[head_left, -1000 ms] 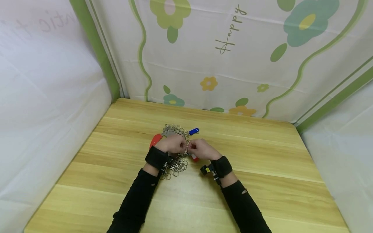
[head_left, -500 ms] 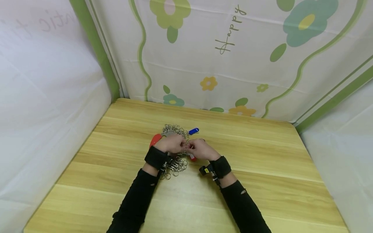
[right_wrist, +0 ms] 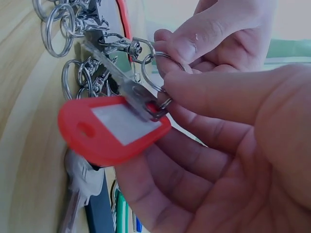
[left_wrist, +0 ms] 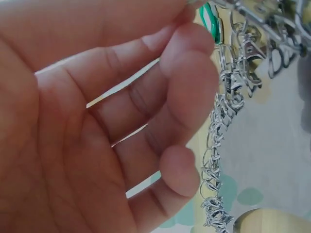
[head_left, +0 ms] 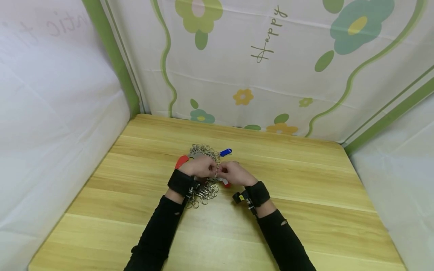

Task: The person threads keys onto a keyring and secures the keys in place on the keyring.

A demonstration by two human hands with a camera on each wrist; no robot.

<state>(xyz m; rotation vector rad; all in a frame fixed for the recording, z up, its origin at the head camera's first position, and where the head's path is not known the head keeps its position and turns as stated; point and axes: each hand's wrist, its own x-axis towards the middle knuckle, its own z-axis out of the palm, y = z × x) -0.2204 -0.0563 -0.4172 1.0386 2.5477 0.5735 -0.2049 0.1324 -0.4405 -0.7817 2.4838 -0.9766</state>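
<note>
In the right wrist view, my right hand [right_wrist: 214, 111] pinches a metal key ring [right_wrist: 148, 77] between thumb and forefinger. A red key tag [right_wrist: 87, 138] with a white label and a key [right_wrist: 136, 94] hang at that ring. My left hand [head_left: 202, 166] pinches the ring's other side, its thumb and fingertip close to my right fingertips. The ring meets a swivel clasp [right_wrist: 133, 48] of the bunch. Many clasps with rings [head_left: 207, 191] spread under and around my left hand. Another key [right_wrist: 80, 177] shows below the tag.
A blue key tag [head_left: 225, 152] lies behind my hands on the wooden table [head_left: 288, 226]. A flat red-orange piece [head_left: 181, 162] sits left of my left hand. A green tag [left_wrist: 211, 22] shows among the clasps. Cloth walls [head_left: 237, 75] enclose the table's back and sides.
Both hands stay at the same spot. My right fingers shift slightly around the ring, and the red tag tilts a little below them.
</note>
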